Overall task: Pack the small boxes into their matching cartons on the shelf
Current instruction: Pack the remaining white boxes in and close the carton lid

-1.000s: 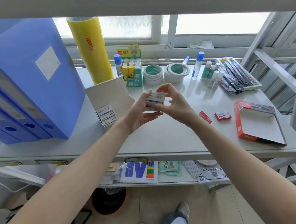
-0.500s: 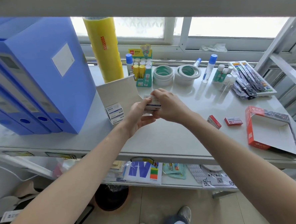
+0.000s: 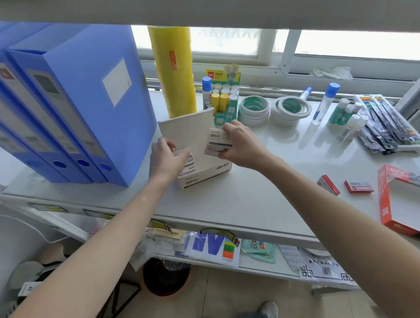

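Note:
My right hand [image 3: 240,144] grips a small white box [image 3: 217,142] of paper clips, upright just above the open white carton [image 3: 205,177]. The carton's lid [image 3: 186,132] stands up behind it, and several matching white boxes are stacked inside on the left. My left hand [image 3: 166,159] rests on those stacked boxes, fingers pressing their tops. Two small red boxes [image 3: 358,186] lie flat on the shelf at the right, beside an open red carton [image 3: 388,202] that shows a bare white inside.
Blue file boxes [image 3: 72,101] stand close on the left of the white carton. A yellow film roll [image 3: 172,70], a glue-stick display [image 3: 222,96], tape rolls [image 3: 255,108], glue bottles and a tray of pens [image 3: 391,125] line the back. A lower shelf holds paper packets.
Both hands moved apart and left toward the white carton. The right hand alone now holds the small white box over the carton, and the left hand went onto the boxes inside.

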Tool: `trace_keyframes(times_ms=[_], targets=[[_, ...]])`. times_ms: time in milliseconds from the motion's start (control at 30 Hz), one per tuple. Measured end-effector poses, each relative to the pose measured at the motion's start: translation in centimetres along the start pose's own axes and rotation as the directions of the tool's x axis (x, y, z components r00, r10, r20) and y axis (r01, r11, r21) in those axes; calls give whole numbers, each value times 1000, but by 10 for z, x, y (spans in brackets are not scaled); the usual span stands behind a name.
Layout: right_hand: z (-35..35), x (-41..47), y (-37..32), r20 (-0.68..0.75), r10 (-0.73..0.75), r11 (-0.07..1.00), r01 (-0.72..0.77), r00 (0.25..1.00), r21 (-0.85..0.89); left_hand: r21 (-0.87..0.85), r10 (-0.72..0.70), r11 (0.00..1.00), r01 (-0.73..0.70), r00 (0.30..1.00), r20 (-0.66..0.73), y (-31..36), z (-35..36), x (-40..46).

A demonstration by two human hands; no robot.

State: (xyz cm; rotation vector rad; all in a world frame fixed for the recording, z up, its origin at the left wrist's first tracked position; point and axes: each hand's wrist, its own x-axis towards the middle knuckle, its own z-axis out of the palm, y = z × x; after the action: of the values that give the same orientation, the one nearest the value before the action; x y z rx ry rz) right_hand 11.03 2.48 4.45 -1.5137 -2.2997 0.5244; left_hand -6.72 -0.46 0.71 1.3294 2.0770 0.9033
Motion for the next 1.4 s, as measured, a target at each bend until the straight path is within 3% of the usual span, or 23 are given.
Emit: trace_keyframes(times_ms=[100,233,333,500,633,1167,1333,1400], targets=[[8,10,-1,31,8,1000,-8,999,-2,56,-58,997,59,998,-5,-13,0,5],[22,24,0,88,32,999,-29,996,-42,48,-163,987,156,970,181,-23,11,13],[33,32,2,134,54,994,-40,990,-105,48,-194,981,188,960,205,-27,15,21],[46,41,4,171,77,948,-19,982,-319,56,-150,988,141,960,237,-33,10,27],[54,42,4,167,42,924,25,985,-382,60,-93,995,80,960,265,-34,6,29],[59,39,-3,72,18,970,0,997,-243,37,-75,997,67,953,295,-33,4,32],[55,40,2,42,-13,868,32,999,-495,29,-69,998,63,952,298,-34,3,32],[58,40,5,43,5,859,18,999,-512,49,-64,997,51,952,299,-34,3,32]])
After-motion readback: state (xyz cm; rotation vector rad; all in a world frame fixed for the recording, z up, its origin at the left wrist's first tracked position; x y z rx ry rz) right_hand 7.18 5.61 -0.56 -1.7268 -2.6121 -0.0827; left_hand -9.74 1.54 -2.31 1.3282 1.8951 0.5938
